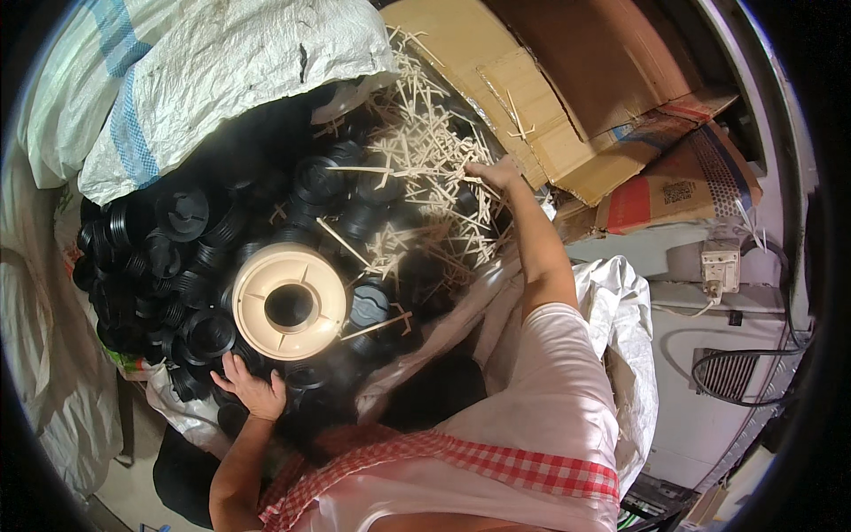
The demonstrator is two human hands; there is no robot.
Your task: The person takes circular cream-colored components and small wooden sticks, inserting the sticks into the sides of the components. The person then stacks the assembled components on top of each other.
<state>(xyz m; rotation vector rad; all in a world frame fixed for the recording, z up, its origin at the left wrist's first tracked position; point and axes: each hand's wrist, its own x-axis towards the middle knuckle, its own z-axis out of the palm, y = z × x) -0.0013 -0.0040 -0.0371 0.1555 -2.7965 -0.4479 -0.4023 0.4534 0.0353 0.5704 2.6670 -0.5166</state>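
Observation:
My left hand (253, 388) lies with fingers spread on the near edge of a heap of round black plastic lids (183, 213). A cream plastic ring (253, 324) with a wide flange and an open centre sits on the heap just beyond it. To the far right, my right hand (496, 172) reaches into a pile of thin cream plastic sticks (430, 173), some branched like sprues. Its fingers are closed together at the pile's edge; what they hold, if anything, is too small to make out. A few loose sticks lie across the lids.
A white woven sack (239, 75) with blue stripes covers the far left of the heap. Open cardboard boxes (541, 133) stand beyond my right hand. At the right are a white socket block (720, 266) with a cable and a crumpled white sack (634, 355).

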